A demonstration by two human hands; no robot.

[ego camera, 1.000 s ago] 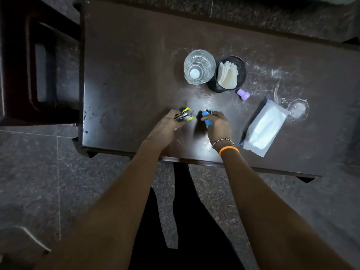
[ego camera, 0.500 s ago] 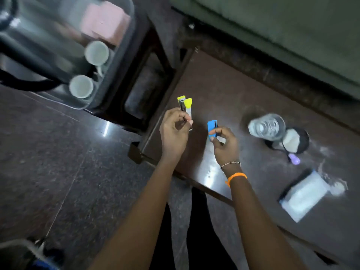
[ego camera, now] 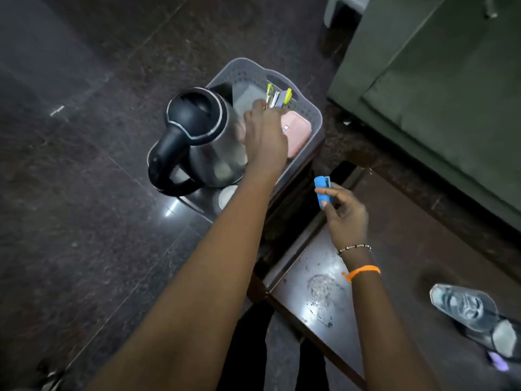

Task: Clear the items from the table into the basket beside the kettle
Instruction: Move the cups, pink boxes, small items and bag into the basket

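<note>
A grey perforated basket (ego camera: 307, 108) stands on a low stand beside a steel kettle (ego camera: 203, 136) with a black lid and handle. My left hand (ego camera: 265, 134) reaches over the basket, shut on a small yellow-tipped tool (ego camera: 277, 97) held above the basket's inside. My right hand (ego camera: 345, 214) hovers over the dark table's (ego camera: 394, 277) left corner, pinching a small blue tool (ego camera: 322, 191). A pink lidded box (ego camera: 298, 132) lies in the basket.
A clear glass (ego camera: 462, 304) and a dark holder (ego camera: 504, 338) stand on the table at the lower right, with a small purple cap (ego camera: 497, 362) beside them. A white cup (ego camera: 227, 196) sits below the kettle. A green sofa (ego camera: 437, 94) fills the upper right.
My view swung left from the table to the kettle and basket. My left hand carried the yellow-tipped tool out over the basket; my right hand followed with the blue tool.
</note>
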